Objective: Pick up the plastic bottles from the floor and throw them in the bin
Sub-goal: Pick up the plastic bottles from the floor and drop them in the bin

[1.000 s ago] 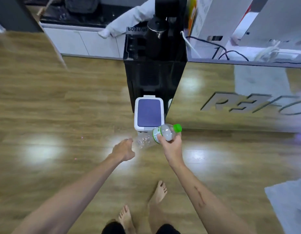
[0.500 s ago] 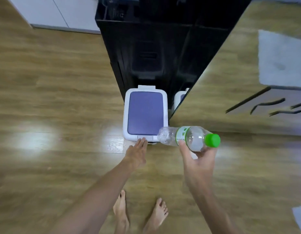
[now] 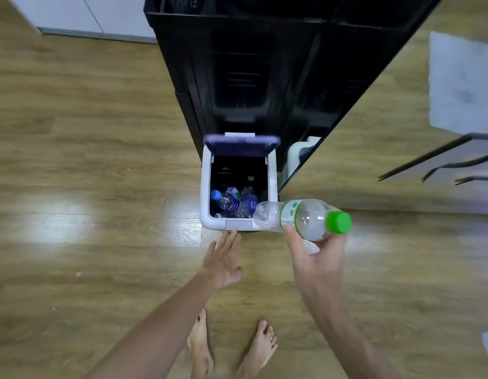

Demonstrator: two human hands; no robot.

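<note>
The right hand (image 3: 316, 258) grips a clear plastic bottle (image 3: 297, 218) with a green cap (image 3: 339, 222), thumb curled over the near side of its body and fingers wrapped behind, so the bottle lies sideways with the cap pointing away to the right and its crumpled base reaching left over the near right corner of the bin (image 3: 206, 184). Just to the left of that grip, the left hand (image 3: 222, 259) is spread flat with straight fingers, holding nothing, its fingertips (image 3: 233, 233) right at the latch panel on the bin's front edge. Beyond the grip the purple lid (image 3: 241, 145) stands raised at the far side, and the open bin already holds several bottles (image 3: 232, 202), one with a blue cap. By my reading, earlier bottles are disposed of and this one is at the release stage: it only needs dropping in. No other bottles show on the wooden floor (image 3: 73, 160) here, though only part of the floor is visible.
</note>
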